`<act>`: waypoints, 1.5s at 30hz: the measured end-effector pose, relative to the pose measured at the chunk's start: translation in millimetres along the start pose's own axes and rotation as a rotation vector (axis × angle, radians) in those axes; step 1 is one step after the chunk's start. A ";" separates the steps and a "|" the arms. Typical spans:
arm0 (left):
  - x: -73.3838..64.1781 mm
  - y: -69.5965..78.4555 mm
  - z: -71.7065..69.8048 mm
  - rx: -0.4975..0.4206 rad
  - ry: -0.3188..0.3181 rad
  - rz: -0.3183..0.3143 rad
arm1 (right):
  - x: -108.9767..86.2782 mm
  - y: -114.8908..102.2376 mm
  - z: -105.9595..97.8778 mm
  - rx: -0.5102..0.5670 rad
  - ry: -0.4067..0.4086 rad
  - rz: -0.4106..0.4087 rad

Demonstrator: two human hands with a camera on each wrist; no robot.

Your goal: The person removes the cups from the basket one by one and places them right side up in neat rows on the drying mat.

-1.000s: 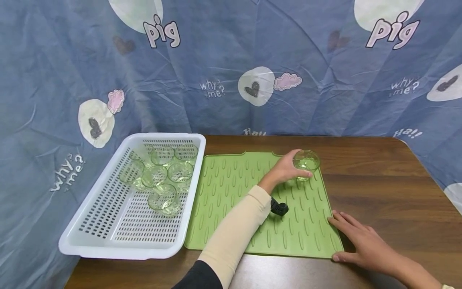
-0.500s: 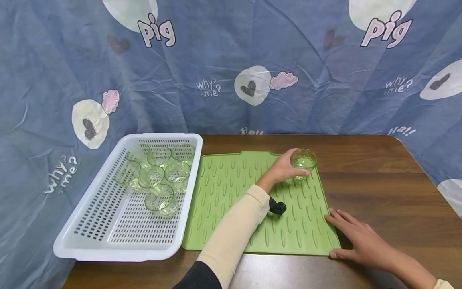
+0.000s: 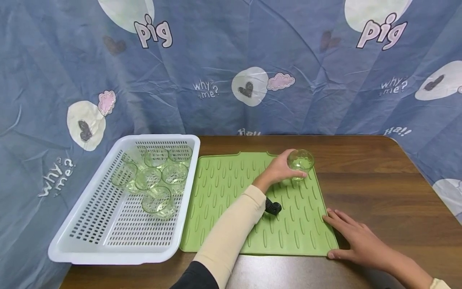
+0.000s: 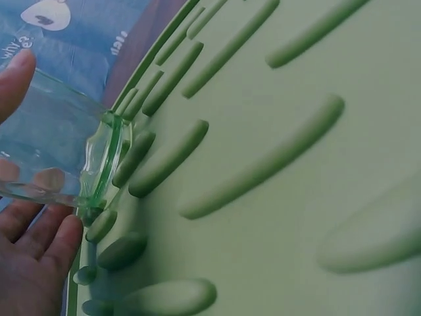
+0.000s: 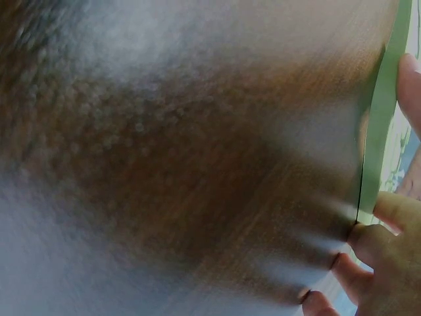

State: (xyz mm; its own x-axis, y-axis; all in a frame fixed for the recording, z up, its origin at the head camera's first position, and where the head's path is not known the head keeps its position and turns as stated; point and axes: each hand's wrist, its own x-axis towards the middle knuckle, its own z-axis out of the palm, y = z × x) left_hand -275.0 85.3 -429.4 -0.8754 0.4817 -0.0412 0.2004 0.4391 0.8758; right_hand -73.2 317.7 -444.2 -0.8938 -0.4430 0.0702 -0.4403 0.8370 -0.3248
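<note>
My left hand (image 3: 279,170) reaches across a ribbed green mat (image 3: 231,192) and grips a clear, green-tinted drinking glass (image 3: 302,158) at the mat's back right corner. The glass stands upright, thumb on the near side and fingers round the far side. In the left wrist view, the base of the glass (image 4: 52,135) is at the raised ribs; whether it bears fully on the mat I cannot tell. At the mat's right edge rests my right hand (image 3: 362,243), fingers spread, with thumb and fingertips touching the edge and the table beside it.
Left of the mat stands a white perforated plastic basket (image 3: 59,245) with several similar glasses (image 3: 157,200) grouped toward its back. A black device (image 3: 273,207) sits at my left wrist. Brown wooden tabletop (image 3: 364,172) extends right; a blue printed cloth (image 3: 202,48) hangs behind.
The head view has swung slightly to the right, so everything sits further left in the picture. Both hands and the glass keep their places relative to the mat.
</note>
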 end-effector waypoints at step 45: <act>-119.5 97.9 -202.0 0.543 0.227 0.158 | 2.1 -2.8 5.1 -0.018 0.021 -0.029</act>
State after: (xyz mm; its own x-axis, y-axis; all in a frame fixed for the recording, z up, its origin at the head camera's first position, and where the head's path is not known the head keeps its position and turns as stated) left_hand -239.7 -82.4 -241.6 -0.8768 0.4251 0.2248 0.4789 0.7286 0.4897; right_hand -73.5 312.8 -447.9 -0.8823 -0.4600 0.0995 -0.4671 0.8297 -0.3057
